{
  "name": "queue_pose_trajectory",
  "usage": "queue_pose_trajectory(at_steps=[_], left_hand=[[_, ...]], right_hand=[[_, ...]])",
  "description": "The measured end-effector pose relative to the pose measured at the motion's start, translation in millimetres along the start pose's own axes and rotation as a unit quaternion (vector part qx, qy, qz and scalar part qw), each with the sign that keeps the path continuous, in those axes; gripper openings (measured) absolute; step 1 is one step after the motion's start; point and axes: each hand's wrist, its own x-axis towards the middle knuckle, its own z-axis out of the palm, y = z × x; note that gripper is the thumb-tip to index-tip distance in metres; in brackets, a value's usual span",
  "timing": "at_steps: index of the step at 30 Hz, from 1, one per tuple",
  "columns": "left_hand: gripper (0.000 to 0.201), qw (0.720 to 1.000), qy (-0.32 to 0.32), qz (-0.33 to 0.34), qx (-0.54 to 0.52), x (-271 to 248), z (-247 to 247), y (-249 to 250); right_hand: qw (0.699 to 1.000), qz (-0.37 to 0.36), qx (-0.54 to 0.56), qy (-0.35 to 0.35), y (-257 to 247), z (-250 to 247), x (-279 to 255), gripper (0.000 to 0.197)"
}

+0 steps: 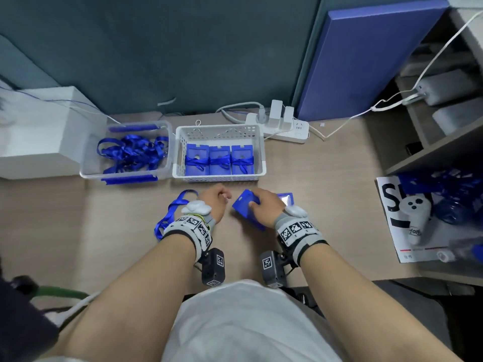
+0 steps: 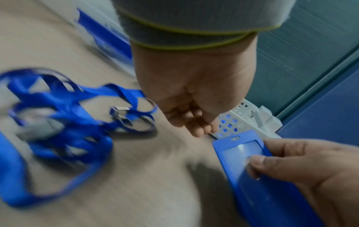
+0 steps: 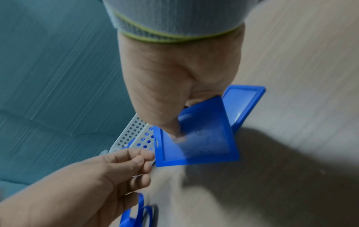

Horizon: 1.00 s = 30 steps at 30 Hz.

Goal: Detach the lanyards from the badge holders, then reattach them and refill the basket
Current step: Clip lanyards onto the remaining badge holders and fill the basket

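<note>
Wood bench [image 1: 326, 194]: right hand [image 1: 264, 205] pinches holder [image 1: 243, 209]; left hand [image 1: 213, 202], loosely curled, empty, should grab lanyard [image 1: 170, 212] clip, aim for slot.

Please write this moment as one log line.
right hand: holds badge holder | left hand: holds nothing | lanyard: on desk | basket: three holders

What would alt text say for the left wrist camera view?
The right hand pinches a blue badge holder on a wooden desk, while the left hand hovers with loosely curled fingers. A blurred blue lanyard with a metal clip lies beside it.
</note>
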Motion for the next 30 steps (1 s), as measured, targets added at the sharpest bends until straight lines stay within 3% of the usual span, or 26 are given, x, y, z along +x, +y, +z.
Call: queue_pose_trajectory(at_steps=[5,9,14,17,21,26,30], left_hand=[[0.022,0.984,0.030,-0.017,0.177,-12.4,-49.9,-52.0],[0.025,0.968,-0.022,-0.033,0.246,-14.9,-64.1,-85.2],[0.027,0.939,-0.026,0.052,0.339,-6.2,-58.2,-96.0],[0.024,0.922,-0.036,0.089,0.375,-1.1,-50.5,-97.7],[0.011,0.927,-0.045,0.101,0.357,0.1,-45.3,-99.1],[0.002,0.968,0.013,0.114,0.224,-11.5,-71.1,-104.6],[0.012,0.984,0.014,0.107,0.139,-10.5,-89.8,-101.4]], right_hand=[[0.999,-0.027,-0.003,-0.034,-29.0,30.4,7.2,0.036],[0.998,-0.045,0.004,-0.048,-46.4,46.4,7.5,0.023],[0.999,-0.037,0.035,-0.018,-56.4,58.1,2.8,0.043],[0.999,-0.003,0.054,-0.002,-61.4,63.3,-6.8,0.039],[0.999,-0.008,0.047,0.011,-64.6,66.3,-16.9,0.034],[0.993,-0.040,0.078,0.075,-78.6,76.7,-15.5,0.041],[0.995,-0.010,0.067,0.079,-86.0,73.4,-5.7,0.043]])
